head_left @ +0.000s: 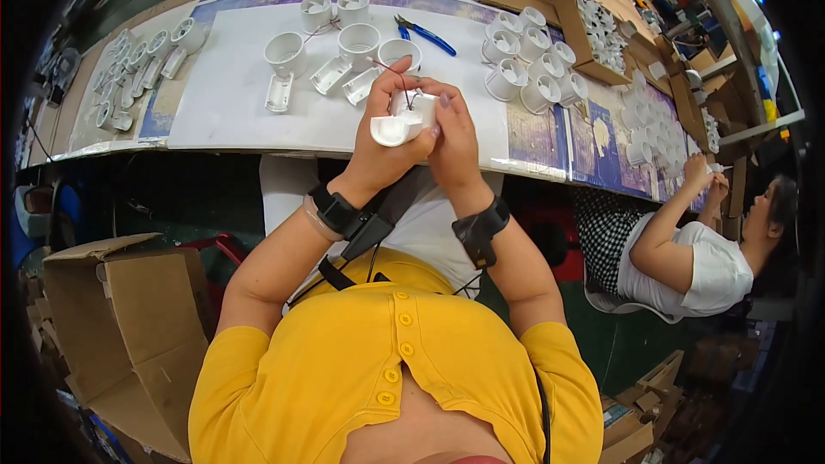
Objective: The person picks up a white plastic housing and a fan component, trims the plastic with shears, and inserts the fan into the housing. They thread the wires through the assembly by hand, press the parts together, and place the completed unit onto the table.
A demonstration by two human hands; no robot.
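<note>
Just over the table's near edge, both my hands hold a white plastic housing [393, 131] with a rounded, scooped end. My left hand [375, 136] is wrapped round its left side. Closed on its right side is my right hand [455, 136], with the thumbs close together below. Thin dark red wires [406, 86] rise from the housing by my fingertips; where they end is partly hidden. Behind my hands stand several white cups [358, 41], some with open rectangular compartments [330, 76] attached. Blue-handled cutting pliers [427, 35] lie beyond them, to the right.
White cup parts [146, 60] sit in rows at the far left. More cups [541, 90] are grouped at the right, beside a cardboard box of small white parts [600, 34]. A co-worker [687, 258] sits at the right. An open carton [129, 326] stands at my lower left.
</note>
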